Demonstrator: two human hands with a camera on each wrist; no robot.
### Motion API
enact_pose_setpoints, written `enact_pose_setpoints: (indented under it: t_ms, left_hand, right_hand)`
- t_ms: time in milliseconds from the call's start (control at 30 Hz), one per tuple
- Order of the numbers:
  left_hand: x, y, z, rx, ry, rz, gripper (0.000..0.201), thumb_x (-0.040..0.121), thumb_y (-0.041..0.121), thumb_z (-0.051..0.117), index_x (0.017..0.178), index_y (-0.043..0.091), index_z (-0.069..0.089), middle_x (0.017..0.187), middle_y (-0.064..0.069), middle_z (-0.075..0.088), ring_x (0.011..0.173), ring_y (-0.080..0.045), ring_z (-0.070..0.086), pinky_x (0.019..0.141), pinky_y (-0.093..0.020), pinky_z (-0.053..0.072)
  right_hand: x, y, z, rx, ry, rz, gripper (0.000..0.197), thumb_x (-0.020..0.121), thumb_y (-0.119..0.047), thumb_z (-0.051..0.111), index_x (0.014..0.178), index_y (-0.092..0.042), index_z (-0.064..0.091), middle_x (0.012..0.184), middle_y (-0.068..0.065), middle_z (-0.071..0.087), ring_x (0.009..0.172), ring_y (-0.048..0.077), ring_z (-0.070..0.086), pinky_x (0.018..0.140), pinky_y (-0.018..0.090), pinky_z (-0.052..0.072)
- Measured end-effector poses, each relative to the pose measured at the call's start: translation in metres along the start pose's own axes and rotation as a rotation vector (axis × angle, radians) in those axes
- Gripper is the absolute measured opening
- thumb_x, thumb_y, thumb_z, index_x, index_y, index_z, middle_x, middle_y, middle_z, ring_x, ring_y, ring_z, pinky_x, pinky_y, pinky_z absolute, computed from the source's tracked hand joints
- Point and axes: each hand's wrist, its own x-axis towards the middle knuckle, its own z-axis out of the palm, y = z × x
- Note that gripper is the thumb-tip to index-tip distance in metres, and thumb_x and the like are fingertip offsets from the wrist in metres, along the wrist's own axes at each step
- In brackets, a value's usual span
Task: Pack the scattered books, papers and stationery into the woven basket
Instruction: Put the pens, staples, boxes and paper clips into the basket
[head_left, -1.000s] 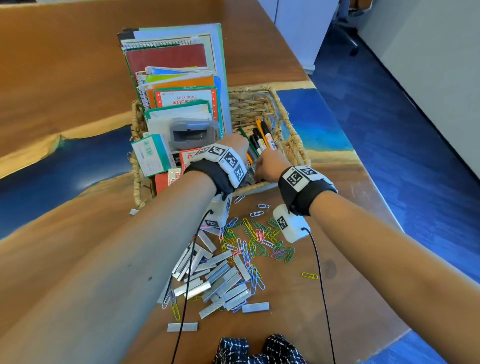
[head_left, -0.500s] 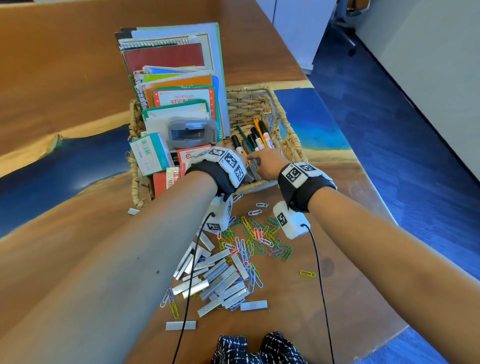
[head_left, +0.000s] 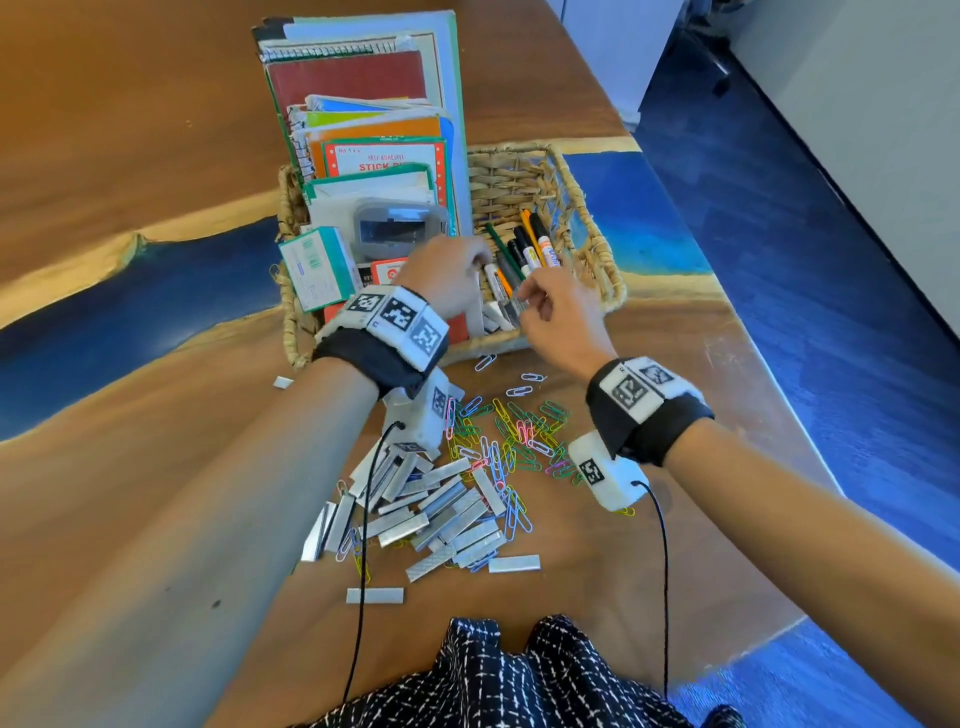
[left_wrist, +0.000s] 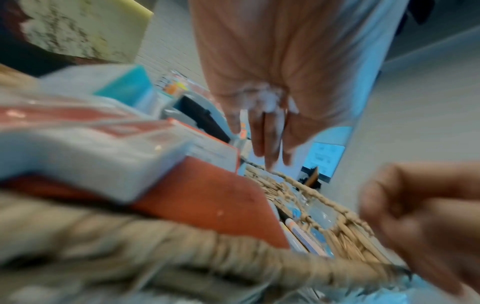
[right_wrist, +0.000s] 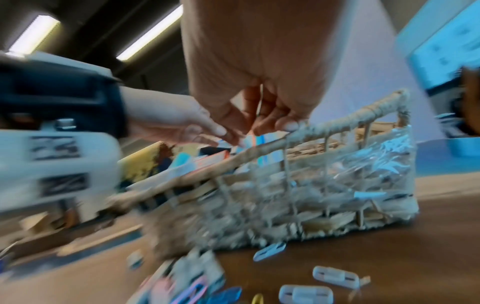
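The woven basket (head_left: 597, 244) stands on the table, with books and notebooks (head_left: 363, 104) upright in its left half and several pens and markers (head_left: 535, 244) in its right half. My left hand (head_left: 480, 260) reaches into the basket beside the markers, fingers stretched down (left_wrist: 270, 156), holding nothing I can see. Over the front rim (right_wrist: 337, 123) my right hand (head_left: 527, 299) hovers with loosely curled fingers (right_wrist: 285, 125); nothing shows between them. Staple strips (head_left: 441, 514) and coloured paper clips (head_left: 519, 431) lie scattered on the table in front of the basket.
A green-and-white box (head_left: 317, 267) and a grey plastic case (head_left: 397, 228) sit in the basket's left front. The table's right edge (head_left: 753, 364) drops to a blue floor. Wrist-camera cables hang over the staples. Both wrist views are blurred.
My right hand has pulled back from inside the basket to above its front rim. My left hand has shifted slightly deeper toward the markers.
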Motion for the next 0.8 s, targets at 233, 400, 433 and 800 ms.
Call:
enact_pose_setpoints:
  t_ms: [233,400,433,800]
  left_hand:
    - [-0.032,-0.034,-0.003,-0.259,0.537,-0.150,0.026,0.092,0.008,0.045,0.113,0.005,0.060,0.114,-0.013,0.061,0.113,-0.028,0.052,0.096,-0.040,0.042]
    - [-0.052,-0.044,-0.003,-0.244,0.779,-0.324,0.025,0.092,0.012,0.044,0.115,0.005,0.055,0.120,-0.011,0.056,0.117,-0.027,0.044,0.093,-0.032,0.032]
    - [-0.055,-0.046,-0.004,-0.234,0.800,-0.371,0.027,0.092,0.012,0.044,0.116,0.005,0.053,0.123,-0.011,0.053,0.119,-0.027,0.041,0.093,-0.033,0.031]
    - [-0.041,-0.083,-0.009,-0.386,0.739,-0.863,0.045,0.097,0.023,0.038,0.139,0.007,0.032,0.140,-0.017,0.035,0.128,-0.031,0.035,0.103,-0.035,0.024]
  right_hand:
    - [-0.076,-0.016,0.023,-0.437,-0.892,-0.077,0.020,0.088,-0.018,0.054,0.099,-0.004,0.063,0.086,0.001,0.053,0.078,0.016,0.047,0.068,0.025,0.038]
    - [-0.101,-0.021,0.047,-0.499,-0.783,0.034,0.017,0.091,-0.020,0.050,0.091,-0.003,0.053,0.093,0.012,0.054,0.081,0.028,0.054,0.065,0.030,0.039]
    - [-0.102,-0.022,0.049,-0.526,-0.765,0.048,0.021,0.090,-0.019,0.051,0.100,-0.001,0.054,0.101,0.015,0.057,0.088,0.031,0.057,0.068,0.033,0.041]
    - [-0.035,-0.043,0.001,-0.069,-0.327,0.090,0.007,0.089,-0.017,0.059,0.083,-0.013,0.059,0.075,-0.001,0.055,0.071,0.013,0.052,0.062,0.018,0.042]
